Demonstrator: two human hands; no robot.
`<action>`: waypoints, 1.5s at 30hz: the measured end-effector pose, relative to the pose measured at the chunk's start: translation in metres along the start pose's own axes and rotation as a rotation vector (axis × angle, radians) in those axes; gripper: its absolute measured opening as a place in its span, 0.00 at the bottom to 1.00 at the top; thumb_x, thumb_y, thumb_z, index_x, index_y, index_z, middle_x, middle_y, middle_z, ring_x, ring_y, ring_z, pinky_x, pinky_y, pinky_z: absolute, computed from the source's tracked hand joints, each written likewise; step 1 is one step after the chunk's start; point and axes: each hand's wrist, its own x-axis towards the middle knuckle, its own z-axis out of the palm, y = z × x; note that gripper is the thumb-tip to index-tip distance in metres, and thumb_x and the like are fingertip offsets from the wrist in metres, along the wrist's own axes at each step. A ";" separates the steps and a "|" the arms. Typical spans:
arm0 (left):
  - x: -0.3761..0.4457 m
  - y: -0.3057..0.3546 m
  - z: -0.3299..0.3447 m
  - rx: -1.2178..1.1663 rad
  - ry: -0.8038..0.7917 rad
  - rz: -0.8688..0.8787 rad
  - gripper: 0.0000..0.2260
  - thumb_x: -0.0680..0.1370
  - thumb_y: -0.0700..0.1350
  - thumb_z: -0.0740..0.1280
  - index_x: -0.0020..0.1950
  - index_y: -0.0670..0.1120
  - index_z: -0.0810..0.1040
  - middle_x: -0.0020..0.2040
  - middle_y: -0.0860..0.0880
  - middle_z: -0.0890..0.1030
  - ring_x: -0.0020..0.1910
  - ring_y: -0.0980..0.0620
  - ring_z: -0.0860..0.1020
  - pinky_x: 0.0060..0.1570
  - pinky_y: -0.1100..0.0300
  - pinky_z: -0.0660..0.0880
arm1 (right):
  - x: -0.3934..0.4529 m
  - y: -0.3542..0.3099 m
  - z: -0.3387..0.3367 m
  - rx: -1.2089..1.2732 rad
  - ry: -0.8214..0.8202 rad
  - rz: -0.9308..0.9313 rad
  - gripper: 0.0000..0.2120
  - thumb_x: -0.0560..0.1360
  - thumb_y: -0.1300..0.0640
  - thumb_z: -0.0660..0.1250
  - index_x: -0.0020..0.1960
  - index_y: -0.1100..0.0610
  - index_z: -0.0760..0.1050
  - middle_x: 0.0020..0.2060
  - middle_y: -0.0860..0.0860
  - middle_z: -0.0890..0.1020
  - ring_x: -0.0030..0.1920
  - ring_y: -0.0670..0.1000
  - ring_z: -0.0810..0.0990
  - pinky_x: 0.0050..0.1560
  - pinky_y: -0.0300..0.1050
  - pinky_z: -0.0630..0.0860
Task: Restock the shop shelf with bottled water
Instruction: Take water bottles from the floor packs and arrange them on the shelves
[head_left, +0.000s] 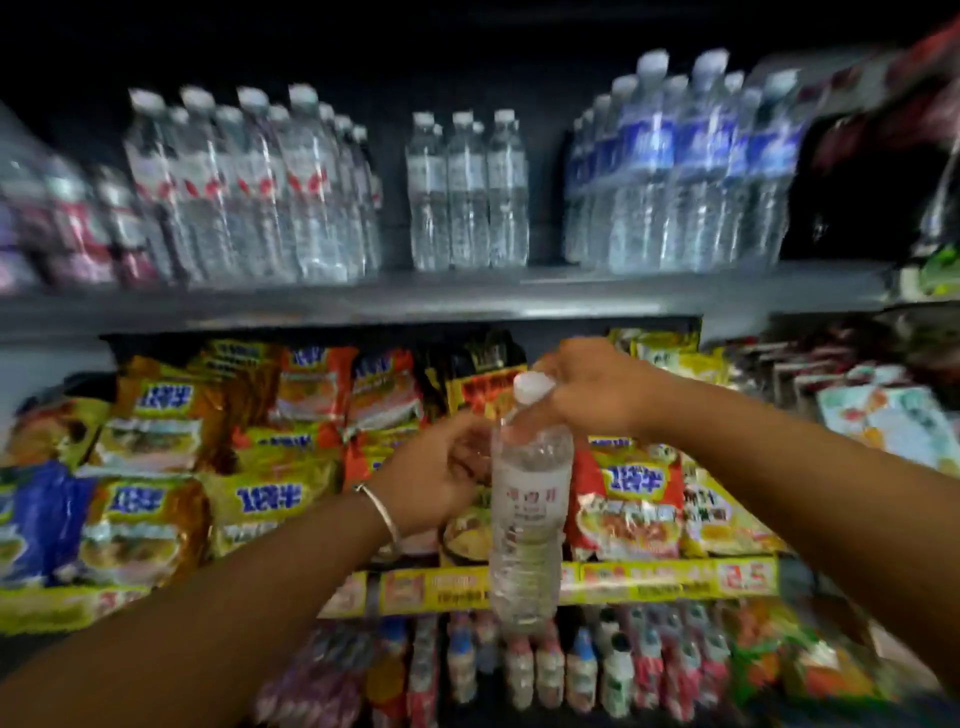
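Note:
I hold one clear water bottle (527, 514) with a white cap upright in front of the noodle shelf. My right hand (587, 387) grips its neck just under the cap. My left hand (441, 467), a silver bangle on the wrist, touches the bottle's shoulder from the left. Above, the grey shelf (467, 299) carries water bottles in three groups: red-labelled ones (249, 187) at left, a small group of three plain ones (467, 192) in the middle, blue-labelled ones (685, 166) at right. Gaps of bare shelf lie either side of the middle group.
Instant noodle packets (208, 467) fill the shelf below the water, behind a yellow price strip (649, 579). Small drink bottles (545, 670) stand on the lowest shelf. Dark packets (883, 130) hang at the upper right. The picture is blurred.

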 end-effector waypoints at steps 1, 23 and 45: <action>0.011 0.014 -0.015 -0.011 0.034 0.024 0.19 0.69 0.24 0.62 0.54 0.43 0.72 0.41 0.51 0.77 0.37 0.64 0.77 0.36 0.72 0.72 | 0.006 -0.012 -0.021 0.041 0.044 -0.010 0.15 0.63 0.50 0.78 0.38 0.61 0.79 0.33 0.54 0.79 0.34 0.52 0.77 0.34 0.43 0.71; 0.199 0.023 -0.219 -0.092 0.316 0.039 0.15 0.74 0.35 0.67 0.59 0.40 0.72 0.49 0.47 0.75 0.46 0.51 0.74 0.49 0.60 0.74 | 0.247 -0.129 -0.174 0.216 0.426 -0.038 0.16 0.65 0.54 0.77 0.33 0.58 0.70 0.22 0.54 0.68 0.22 0.51 0.67 0.27 0.40 0.67; 0.273 -0.081 -0.199 0.350 0.177 -0.242 0.31 0.70 0.51 0.73 0.65 0.40 0.65 0.63 0.44 0.72 0.62 0.45 0.72 0.60 0.56 0.71 | 0.382 -0.095 -0.125 0.237 0.419 0.077 0.15 0.70 0.51 0.73 0.43 0.59 0.71 0.33 0.52 0.73 0.29 0.50 0.71 0.28 0.41 0.68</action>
